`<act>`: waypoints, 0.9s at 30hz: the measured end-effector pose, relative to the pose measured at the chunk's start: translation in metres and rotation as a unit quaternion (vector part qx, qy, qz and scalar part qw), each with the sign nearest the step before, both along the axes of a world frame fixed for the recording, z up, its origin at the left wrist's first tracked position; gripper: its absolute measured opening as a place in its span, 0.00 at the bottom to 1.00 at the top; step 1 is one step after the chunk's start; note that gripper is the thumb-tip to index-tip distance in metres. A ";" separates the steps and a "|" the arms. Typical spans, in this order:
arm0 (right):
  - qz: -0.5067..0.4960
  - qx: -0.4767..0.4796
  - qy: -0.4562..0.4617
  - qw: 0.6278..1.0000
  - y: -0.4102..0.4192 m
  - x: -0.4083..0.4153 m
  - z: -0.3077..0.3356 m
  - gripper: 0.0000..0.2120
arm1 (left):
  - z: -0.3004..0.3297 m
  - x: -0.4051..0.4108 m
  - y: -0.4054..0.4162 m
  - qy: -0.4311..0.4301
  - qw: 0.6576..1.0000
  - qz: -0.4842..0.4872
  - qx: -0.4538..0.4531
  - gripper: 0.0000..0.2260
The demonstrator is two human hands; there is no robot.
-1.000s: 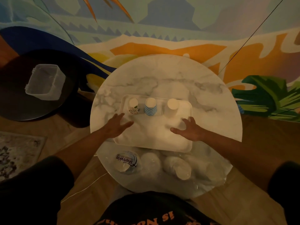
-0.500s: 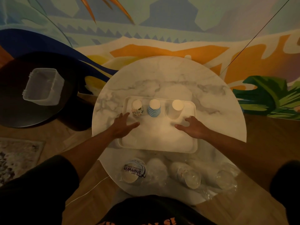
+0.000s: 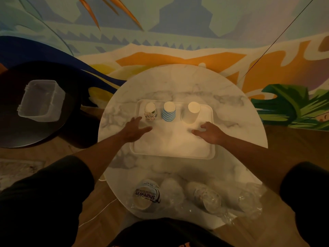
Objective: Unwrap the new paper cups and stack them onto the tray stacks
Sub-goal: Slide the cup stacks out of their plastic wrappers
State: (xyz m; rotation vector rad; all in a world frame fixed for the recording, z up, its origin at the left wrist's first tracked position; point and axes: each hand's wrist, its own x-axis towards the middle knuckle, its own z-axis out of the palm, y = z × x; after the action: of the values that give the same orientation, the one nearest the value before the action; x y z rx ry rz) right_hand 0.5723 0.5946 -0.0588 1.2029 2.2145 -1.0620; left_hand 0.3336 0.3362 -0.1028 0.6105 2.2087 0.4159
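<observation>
Big painted mural [image 3: 160, 41] is taking up the whole back wall, and the round marble table [image 3: 178, 82] is sitting right up against it, so no room back there. A dark round side table [image 3: 35, 136] is standing just left of it with a thin strip of wood floor showing between the two edges. A clear plastic bin [image 3: 41, 100] is sitting on that dark one, well in from its rim.

On the marble top, a white tray [image 3: 170, 148] is lying near the middle, with bare marble running all around it, wider on the right side. Three upside-down cup stacks are lining the tray's far edge: patterned stack [image 3: 150, 111], blue striped stack [image 3: 168, 111], plain white stack [image 3: 192, 112], each apart from its neighbour. The near half of the tray is staying open.

The wrapped cups [image 3: 201, 195] are lying on their sides in clear plastic along the table's near edge, some hanging right at the rim, one sleeve showing a printed label [image 3: 147, 194].

Left hand [image 3: 133, 130] is hovering over the tray's left edge, fingers spread and loose, holding nothing, just short of the patterned stack. Right hand [image 3: 210, 131] is doing the same over the tray's right part, fingers relaxed and slightly bent, gripping nothing.
</observation>
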 end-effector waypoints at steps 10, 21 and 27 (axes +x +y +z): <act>-0.006 0.026 -0.007 1.000 0.007 -0.013 -0.001 0.40 | -0.008 -0.016 0.012 -0.019 1.000 -0.001 -0.006 0.48; 0.138 0.048 -0.075 0.986 -0.001 0.001 0.052 0.37 | 0.061 0.018 -0.017 0.016 0.996 -0.035 0.078 0.34; 0.205 0.007 0.042 0.978 -0.045 0.033 0.144 0.32 | 0.136 0.089 -0.089 -0.101 0.973 -0.001 0.210 0.22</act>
State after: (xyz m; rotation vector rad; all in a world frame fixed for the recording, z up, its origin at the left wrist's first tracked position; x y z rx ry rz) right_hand 0.6055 0.5496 0.0856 0.6674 2.3965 -0.9397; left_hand 0.4222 0.2475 0.0334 0.7553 1.9342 0.9166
